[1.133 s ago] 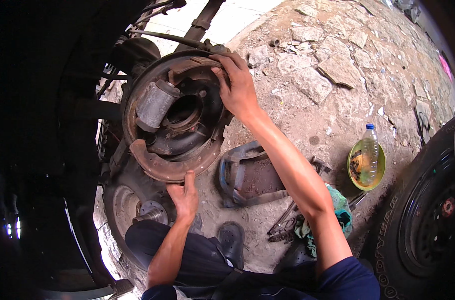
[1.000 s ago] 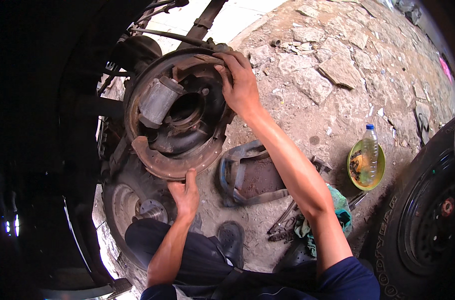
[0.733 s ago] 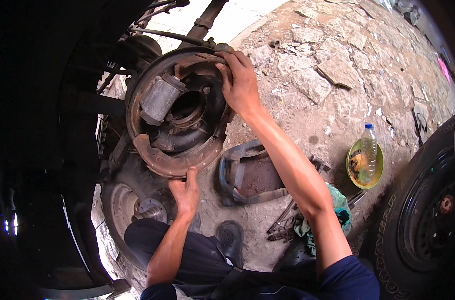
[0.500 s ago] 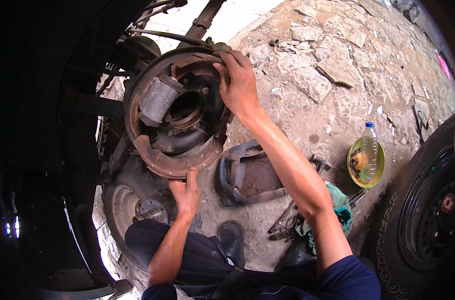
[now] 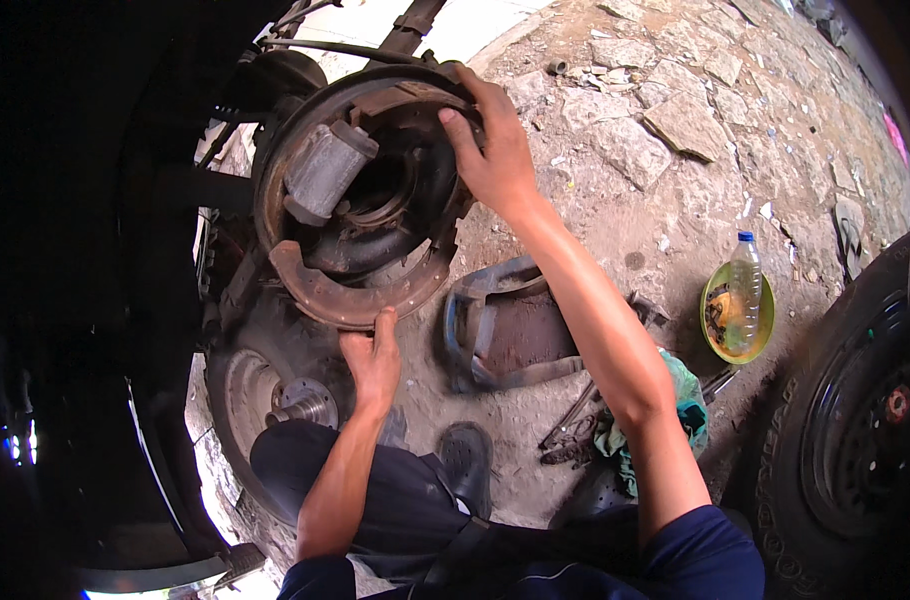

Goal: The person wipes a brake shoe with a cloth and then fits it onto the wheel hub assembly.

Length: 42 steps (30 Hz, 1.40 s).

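A round, rusty brake backing plate (image 5: pixel 265 215) is held up before me at the upper left. Curved brake shoes (image 5: pixel 320 295) line its inside, and a grey metal cylinder (image 5: pixel 327 175) sits at its left part. My left hand (image 5: pixel 372 365) holds the bottom rim, thumb up against the lower shoe, its other fingers hidden beneath. At the upper right rim my right hand (image 5: pixel 497 150) is wrapped over the edge, with its thumb toward the inside and the fingertips out of sight behind.
A hub with a shaft (image 5: pixel 305 402) stands by my left knee. A blue-grey frame (image 5: pixel 520 335) lies beyond my foot. To the right are a green rag (image 5: pixel 687 420), a green bowl (image 5: pixel 715 345) with a plastic bottle (image 5: pixel 743 290), and a big tyre (image 5: pixel 805 420). Dark vehicle bodywork fills the left.
Both hands have raised the plate a little, and its face now tilts differently. The grip of each hand looks the same. The view has shifted slightly.
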Available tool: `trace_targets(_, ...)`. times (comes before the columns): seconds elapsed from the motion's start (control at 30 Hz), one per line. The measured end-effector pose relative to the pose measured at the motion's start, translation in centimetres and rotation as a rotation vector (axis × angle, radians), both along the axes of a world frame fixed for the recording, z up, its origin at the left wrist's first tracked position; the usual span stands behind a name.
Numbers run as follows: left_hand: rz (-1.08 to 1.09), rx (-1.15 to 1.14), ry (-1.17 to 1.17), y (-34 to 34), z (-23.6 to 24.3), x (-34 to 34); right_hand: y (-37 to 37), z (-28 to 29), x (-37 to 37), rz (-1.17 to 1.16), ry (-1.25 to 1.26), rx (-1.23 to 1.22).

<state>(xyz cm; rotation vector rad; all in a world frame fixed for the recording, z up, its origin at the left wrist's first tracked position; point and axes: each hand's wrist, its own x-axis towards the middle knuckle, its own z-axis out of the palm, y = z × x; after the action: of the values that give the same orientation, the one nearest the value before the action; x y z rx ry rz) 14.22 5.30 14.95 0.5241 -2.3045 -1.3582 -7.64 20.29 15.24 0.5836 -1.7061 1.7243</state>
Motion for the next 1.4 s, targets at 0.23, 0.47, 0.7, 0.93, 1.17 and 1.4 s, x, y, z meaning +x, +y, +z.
trace_targets(0.23,-0.011,-0.010,-0.003,0.3,0.2,-0.2,0.4,-1.7,2.5,0.081,-0.181,-0.079)
trace_targets(0.47,-0.021,-0.059,0.043,-1.6,-1.0,-0.7,0.5,-1.1,2.7,0.015,-0.252,0.034)
trace_targets(0.7,-0.063,-0.163,0.029,-2.1,-0.4,-1.2,0.3,-0.1,3.1,-0.010,-0.288,0.111)
trace_targets(0.93,-0.065,-0.144,-0.054,-2.5,0.7,-1.2,-0.4,1.3,3.0,-0.009,-0.257,0.130)
trace_targets(1.17,-0.062,-0.208,-0.251,-3.5,0.4,-1.7,-0.5,1.1,2.9,-0.003,-0.254,0.112)
trace_targets(1.4,-0.077,-0.265,-0.164,-4.3,1.1,-2.2,-0.5,1.1,2.3,0.009,-0.236,0.129)
